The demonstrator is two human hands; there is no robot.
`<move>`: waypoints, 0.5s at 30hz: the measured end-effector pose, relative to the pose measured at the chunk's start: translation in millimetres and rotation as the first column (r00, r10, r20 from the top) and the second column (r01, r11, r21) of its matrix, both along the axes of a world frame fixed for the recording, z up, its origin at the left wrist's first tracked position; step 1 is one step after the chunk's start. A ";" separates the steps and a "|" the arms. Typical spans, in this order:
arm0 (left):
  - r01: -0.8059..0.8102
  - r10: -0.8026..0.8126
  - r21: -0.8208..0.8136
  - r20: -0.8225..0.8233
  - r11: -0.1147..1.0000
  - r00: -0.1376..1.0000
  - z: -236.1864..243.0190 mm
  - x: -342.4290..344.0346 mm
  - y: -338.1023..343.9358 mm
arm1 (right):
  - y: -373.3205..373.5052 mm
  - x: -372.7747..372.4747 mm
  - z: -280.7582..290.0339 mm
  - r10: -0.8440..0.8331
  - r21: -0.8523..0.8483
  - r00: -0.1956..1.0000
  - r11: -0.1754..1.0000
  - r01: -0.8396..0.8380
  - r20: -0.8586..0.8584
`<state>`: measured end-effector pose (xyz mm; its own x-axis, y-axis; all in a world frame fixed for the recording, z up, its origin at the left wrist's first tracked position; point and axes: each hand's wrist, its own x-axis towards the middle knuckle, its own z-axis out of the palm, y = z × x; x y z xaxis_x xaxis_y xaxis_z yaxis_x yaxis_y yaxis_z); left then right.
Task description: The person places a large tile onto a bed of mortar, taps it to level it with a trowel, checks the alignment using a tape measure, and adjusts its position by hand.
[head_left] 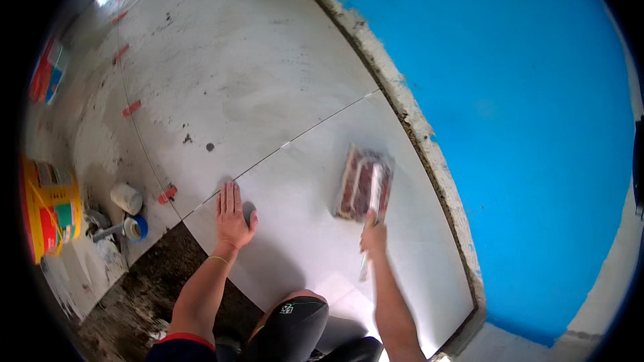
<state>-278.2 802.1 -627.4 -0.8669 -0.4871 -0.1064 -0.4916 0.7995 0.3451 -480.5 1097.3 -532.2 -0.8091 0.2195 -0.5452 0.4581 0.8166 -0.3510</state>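
Note:
My left hand (234, 220) lies flat with its fingers stretched out on a large pale tile (295, 221). Its fingertips reach the thin joint with the neighbouring tile (248, 87). In my closed right hand (374, 238) is the pale handle of a tool with a rectangular head (355, 188), reddish-brown with a light edge. Motion blurs the tool, so its exact kind and whether it touches the tile cannot be made out. It is over the right part of the same tile.
A blue wall (523, 127) rises on the right behind a rough mortar edge (429, 154). Bare dark mortar (157, 275) shows at lower left. A string runs past several red clips (168, 194). A mallet (127, 198) with white and blue ends lies beside a yellow bucket (50, 208).

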 end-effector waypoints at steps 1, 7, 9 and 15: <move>0.004 -0.006 -0.038 -0.046 0.999 0.999 1.0 -1.6 -1.3 | -3.0 -34.1 10.6 -0.038 -0.172 0.997 0.984 0.049 0.064; 0.005 -0.004 -0.030 0.012 1.000 1.000 3.5 -4.5 -1.2 | 60.1 -50.7 178.1 -0.057 -0.407 0.983 0.913 -0.019 -0.172; 0.005 -0.005 -0.045 -0.009 0.999 1.000 2.6 -5.1 -1.4 | 76.2 -9.8 175.7 -0.165 -0.500 0.916 0.865 -0.043 -0.365; -0.002 0.002 -0.010 0.006 1.000 1.000 -5.6 -2.8 -2.5 | 46.2 30.1 -41.7 0.266 0.184 0.964 0.948 -0.258 -0.022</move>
